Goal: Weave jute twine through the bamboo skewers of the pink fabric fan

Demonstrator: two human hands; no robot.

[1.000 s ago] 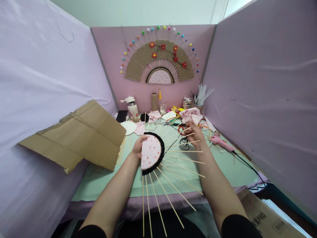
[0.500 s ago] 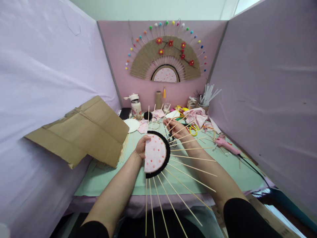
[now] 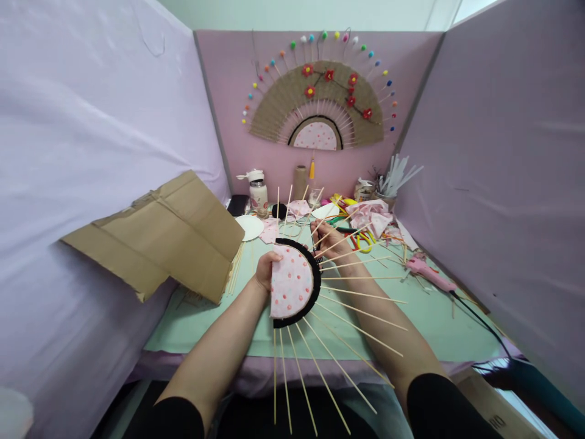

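Observation:
My left hand (image 3: 267, 269) grips the straight edge of a fan frame (image 3: 293, 283), thumb on its front. The frame is a half disc in pale pink fabric with red dots, bordered by a black curved band (image 3: 315, 285). Thin wooden sticks (image 3: 359, 278) fan out from the band, upward, to the right and toward me. Beyond the upper sticks, my right hand (image 3: 329, 238) is closed with fingers pinched on a thin black cord (image 3: 312, 235). Loose loops of the cord hang below those fingers, partly behind the sticks.
Brown cardboard (image 3: 169, 235) leans at the left. A pink glue gun (image 3: 429, 274) with its cable lies right. Scissors (image 3: 364, 242), pink fabric (image 3: 370, 216), a white bottle (image 3: 258, 194) and a cardboard tube (image 3: 300, 182) are at the back. A finished fan (image 3: 292, 100) hangs on the wall.
The whole view has shifted slightly, so things appear further right. My right hand has drawn a little closer to the band with the cord; my left hand keeps its hold.

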